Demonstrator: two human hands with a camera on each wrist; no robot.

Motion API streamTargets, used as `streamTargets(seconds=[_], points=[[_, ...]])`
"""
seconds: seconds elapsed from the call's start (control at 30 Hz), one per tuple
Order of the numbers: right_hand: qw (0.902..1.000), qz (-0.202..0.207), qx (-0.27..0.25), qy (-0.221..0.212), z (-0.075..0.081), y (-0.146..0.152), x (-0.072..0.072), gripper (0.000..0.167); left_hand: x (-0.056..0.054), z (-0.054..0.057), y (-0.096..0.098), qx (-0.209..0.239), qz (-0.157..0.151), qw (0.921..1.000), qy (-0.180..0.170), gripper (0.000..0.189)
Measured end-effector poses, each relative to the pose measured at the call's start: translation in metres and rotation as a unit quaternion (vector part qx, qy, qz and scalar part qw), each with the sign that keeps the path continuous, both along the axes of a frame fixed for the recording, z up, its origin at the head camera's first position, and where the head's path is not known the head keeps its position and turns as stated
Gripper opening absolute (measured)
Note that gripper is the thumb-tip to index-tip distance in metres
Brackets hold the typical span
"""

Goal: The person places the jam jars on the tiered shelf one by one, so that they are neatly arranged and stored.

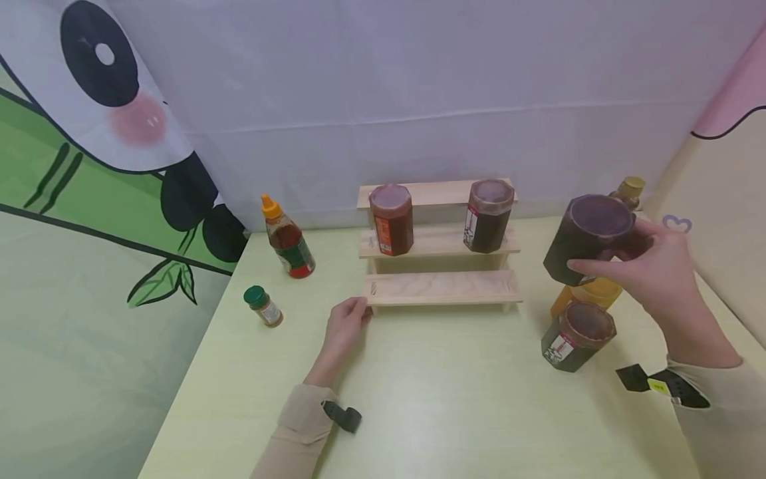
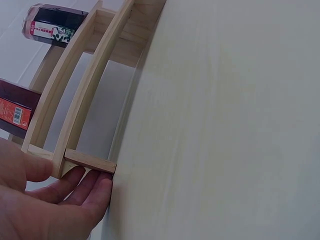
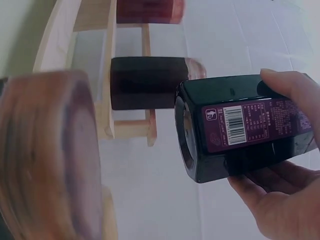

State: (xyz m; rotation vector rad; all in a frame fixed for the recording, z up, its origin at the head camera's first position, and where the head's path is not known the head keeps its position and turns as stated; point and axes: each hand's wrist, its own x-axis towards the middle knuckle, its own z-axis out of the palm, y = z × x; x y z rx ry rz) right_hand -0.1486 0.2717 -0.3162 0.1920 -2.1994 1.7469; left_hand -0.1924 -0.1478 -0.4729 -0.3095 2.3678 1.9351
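Note:
My right hand (image 1: 655,269) grips a dark octagonal jar (image 1: 577,243), raised at the right side of the table. In the right wrist view a purple label (image 3: 255,125) with a barcode faces the camera, thumb on one side of the jar and fingers on the other. The left hand (image 1: 346,326) pinches the front left corner of a three-step wooden rack (image 1: 443,288); the left wrist view has the thumb at the step and fingers curled against its end. On the middle step stand a red-labelled jar (image 1: 393,223) at left and a white-labelled dark jar (image 1: 489,219) at right.
Below the raised jar stands another dark jar (image 1: 576,339), with a yellow container (image 1: 601,293) partly hidden behind it. A gold-capped bottle (image 1: 630,189) is at the back right. To the left are a sauce bottle (image 1: 291,243) and a small green-capped jar (image 1: 263,306).

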Motion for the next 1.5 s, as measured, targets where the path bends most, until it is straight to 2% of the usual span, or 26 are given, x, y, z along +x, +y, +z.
streamTargets(seconds=[0.17,0.47,0.6,0.73,0.9,1.07,1.33,1.47,1.5], points=[[0.9975,-0.017,0.065,-0.022,-0.003,-0.015,0.002,0.057,0.001,0.001,-0.001,0.006,-0.007,0.9999,0.005,0.037],[0.9972,0.023,0.07,-0.015,-0.013,-0.047,0.004,0.061,-0.001,0.0,0.001,0.005,-0.007,0.9999,0.007,0.035],[0.9961,0.032,0.077,-0.029,-0.022,-0.06,0.003,0.061,-0.003,-0.002,0.003,0.006,-0.011,0.9999,0.01,0.034],[0.9945,0.051,0.085,-0.033,-0.036,-0.075,-0.005,0.063,-0.004,-0.002,0.003,-0.002,-0.006,1.0,0.001,0.034],[0.9952,0.075,0.061,-0.01,-0.055,-0.099,-0.02,0.066,-0.004,-0.001,0.002,0.002,0.0,1.0,-0.004,0.034],[0.9964,0.08,0.024,-0.014,-0.069,-0.125,-0.032,0.067,-0.003,-0.001,0.0,0.005,0.005,1.0,-0.002,0.034],[0.9949,0.08,-0.015,-0.06,-0.054,-0.172,-0.026,0.064,-0.002,-0.001,-0.002,0.005,0.002,1.0,-0.002,0.035],[0.9943,0.086,-0.016,-0.061,-0.057,-0.188,-0.029,0.06,-0.001,-0.001,-0.001,0.009,0.001,0.9999,-0.005,0.035],[0.994,0.089,-0.021,-0.06,-0.061,-0.191,-0.032,0.061,-0.001,-0.002,-0.001,0.009,0.001,1.0,-0.005,0.035]])
